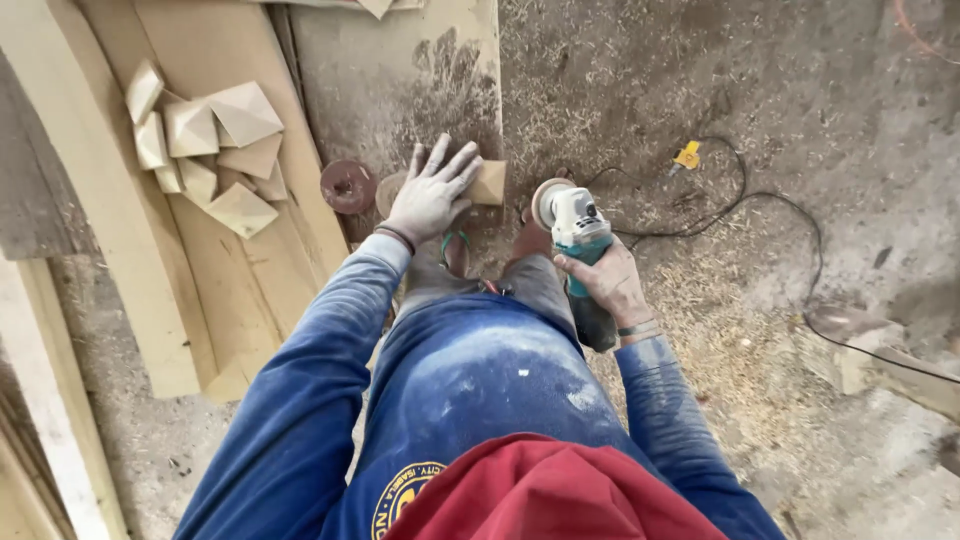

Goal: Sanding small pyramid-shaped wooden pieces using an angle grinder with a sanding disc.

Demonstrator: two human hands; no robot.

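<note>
My left hand (432, 192) lies flat, fingers spread, on a small square wooden block (490, 183) that rests on the dusty floor in front of my feet. My right hand (610, 282) grips the body of a white and teal angle grinder (578, 240). Its sanding disc (545, 203) points forward, just right of the block and close to its edge. Whether the disc touches the block I cannot tell. Both arms are in dusty blue sleeves.
Several carved, pyramid-faced wooden blocks (205, 150) are piled on planks (150, 250) at the left. A round reddish disc (348, 186) lies beside my left hand. The grinder's black cord (770, 200) with a yellow plug piece (688, 155) loops over the sawdust at the right.
</note>
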